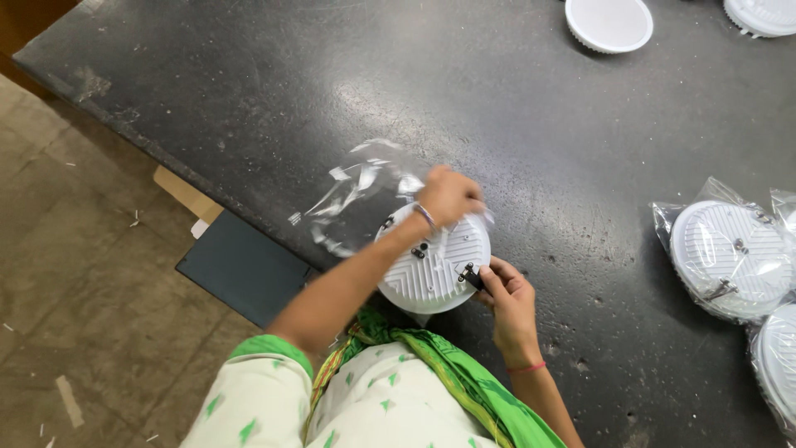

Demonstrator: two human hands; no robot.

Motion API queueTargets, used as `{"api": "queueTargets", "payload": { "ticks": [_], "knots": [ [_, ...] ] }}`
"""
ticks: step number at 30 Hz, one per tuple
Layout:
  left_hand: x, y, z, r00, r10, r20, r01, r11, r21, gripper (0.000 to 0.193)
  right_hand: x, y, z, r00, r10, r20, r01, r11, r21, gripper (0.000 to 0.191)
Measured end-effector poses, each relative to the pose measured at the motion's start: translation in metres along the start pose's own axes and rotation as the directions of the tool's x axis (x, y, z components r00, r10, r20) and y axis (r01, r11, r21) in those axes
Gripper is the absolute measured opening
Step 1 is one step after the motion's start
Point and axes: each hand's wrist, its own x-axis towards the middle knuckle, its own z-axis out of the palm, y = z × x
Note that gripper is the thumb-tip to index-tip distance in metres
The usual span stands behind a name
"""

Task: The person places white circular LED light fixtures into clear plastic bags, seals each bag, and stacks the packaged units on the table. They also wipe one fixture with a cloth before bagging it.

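Observation:
A round white ribbed lamp housing (431, 270) lies back-up on the dark table (348, 91), close to its near edge. My left hand (450, 196) reaches over its far rim and grips a clear plastic bag (358, 189) that spreads out to the left of the housing. My right hand (507, 292) pinches a small black spring clip (470, 275) on the housing's right rim. A bracelet sits on my left wrist.
Bagged white housings (730, 257) lie at the right edge of the table, another below them (779, 365). Two unbagged white discs (609, 23) (763, 15) rest at the far right. A dark box (240, 265) and cardboard sit on the floor under the table's edge.

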Motion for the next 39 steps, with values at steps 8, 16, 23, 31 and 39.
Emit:
{"api": "queueTargets", "payload": {
  "ticks": [8,16,23,31,39],
  "knots": [
    [-0.070,0.117,0.044,0.920,0.384,-0.083,-0.381,0.923,0.047,0.013,0.001,0.004,0.001,0.992,0.004,-0.129,0.046,0.924,0.379,0.037],
    [-0.154,0.022,-0.040,0.948,0.209,-0.240,-0.170,0.970,0.175,0.055,-0.001,0.014,-0.005,0.980,0.109,-0.169,-0.039,0.926,0.375,0.040],
    [-0.158,-0.008,-0.041,0.949,0.312,-0.051,-0.274,0.893,0.357,0.089,0.038,0.009,0.002,0.993,0.039,-0.109,0.002,0.936,0.353,0.040],
    [-0.106,-0.009,-0.006,0.774,0.622,-0.119,-0.561,0.760,0.329,0.071,0.065,0.014,-0.017,0.986,0.020,-0.163,0.015,0.977,0.213,0.037],
    [-0.087,0.008,-0.007,0.724,0.586,-0.364,-0.608,0.791,0.064,0.026,0.030,-0.058,-0.012,0.992,0.078,-0.099,-0.105,0.945,-0.309,0.033]
  ]
}}
